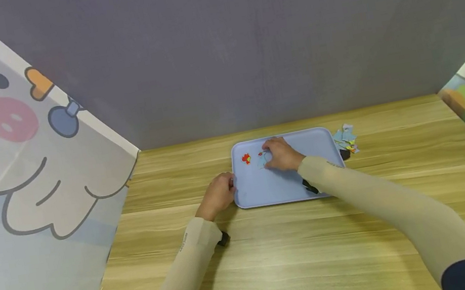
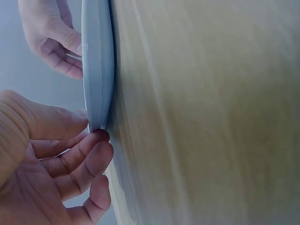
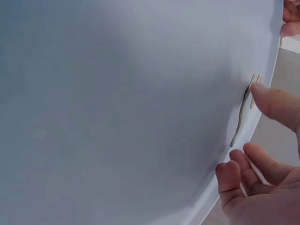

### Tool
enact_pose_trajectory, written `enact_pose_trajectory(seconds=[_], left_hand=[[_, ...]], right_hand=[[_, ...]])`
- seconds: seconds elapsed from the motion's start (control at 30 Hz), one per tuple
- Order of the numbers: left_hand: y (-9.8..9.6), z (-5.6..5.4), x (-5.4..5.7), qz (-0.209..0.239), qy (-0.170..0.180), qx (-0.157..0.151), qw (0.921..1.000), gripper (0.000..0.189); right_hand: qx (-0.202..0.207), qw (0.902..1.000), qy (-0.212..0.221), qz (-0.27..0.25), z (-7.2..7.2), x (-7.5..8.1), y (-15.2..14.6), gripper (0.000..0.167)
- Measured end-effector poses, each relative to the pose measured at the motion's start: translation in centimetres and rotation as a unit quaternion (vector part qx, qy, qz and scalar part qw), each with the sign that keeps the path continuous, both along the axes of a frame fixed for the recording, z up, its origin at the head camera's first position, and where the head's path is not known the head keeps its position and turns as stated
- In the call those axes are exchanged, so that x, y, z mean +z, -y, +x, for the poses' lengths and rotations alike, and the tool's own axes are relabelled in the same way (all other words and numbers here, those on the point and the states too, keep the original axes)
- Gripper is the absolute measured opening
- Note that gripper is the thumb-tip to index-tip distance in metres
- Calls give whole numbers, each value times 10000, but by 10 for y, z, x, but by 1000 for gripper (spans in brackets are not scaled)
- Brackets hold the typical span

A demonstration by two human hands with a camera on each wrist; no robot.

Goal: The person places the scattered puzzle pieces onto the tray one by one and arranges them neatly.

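A pale blue tray (image 1: 268, 191) lies on the wooden table. My left hand (image 1: 219, 192) grips its left rim, thumb on the upper side and fingertips curled against the outer edge in the left wrist view. Over the tray's left half, my right hand (image 1: 282, 154) has thumb and fingers around a light blue puzzle piece (image 1: 261, 160). That thin piece (image 3: 241, 117) lies low over the tray in the right wrist view, with the thumb tip at one end and fingertips by the other. A red puzzle piece (image 1: 246, 159) lies to its left on the tray.
A loose pile of light blue and yellow puzzle pieces (image 1: 345, 137) sits on the table (image 1: 306, 255) just off the tray's right edge. A grey wall (image 1: 243, 45) rises behind the table. Cartoon-printed panels (image 1: 38, 198) stand at both sides.
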State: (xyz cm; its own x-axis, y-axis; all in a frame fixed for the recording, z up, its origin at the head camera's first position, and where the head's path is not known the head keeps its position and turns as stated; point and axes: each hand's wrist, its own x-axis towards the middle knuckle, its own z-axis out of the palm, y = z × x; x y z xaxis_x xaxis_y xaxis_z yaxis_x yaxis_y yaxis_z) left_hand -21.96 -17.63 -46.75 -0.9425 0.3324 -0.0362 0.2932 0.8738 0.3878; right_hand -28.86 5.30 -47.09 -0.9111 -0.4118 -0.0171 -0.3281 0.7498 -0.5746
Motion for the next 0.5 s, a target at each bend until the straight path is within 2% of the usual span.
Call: enact_pose_trajectory(seconds=[0.23,0.5], left_hand=[[0,1,1,57,39,5,10000,7],[-1,0,1,43,36,26,10000,8]], right_hand=[[266,9991,-317,-81,-5,-3,4,39],[265,9990,-368,-7,-9,0,6,37]])
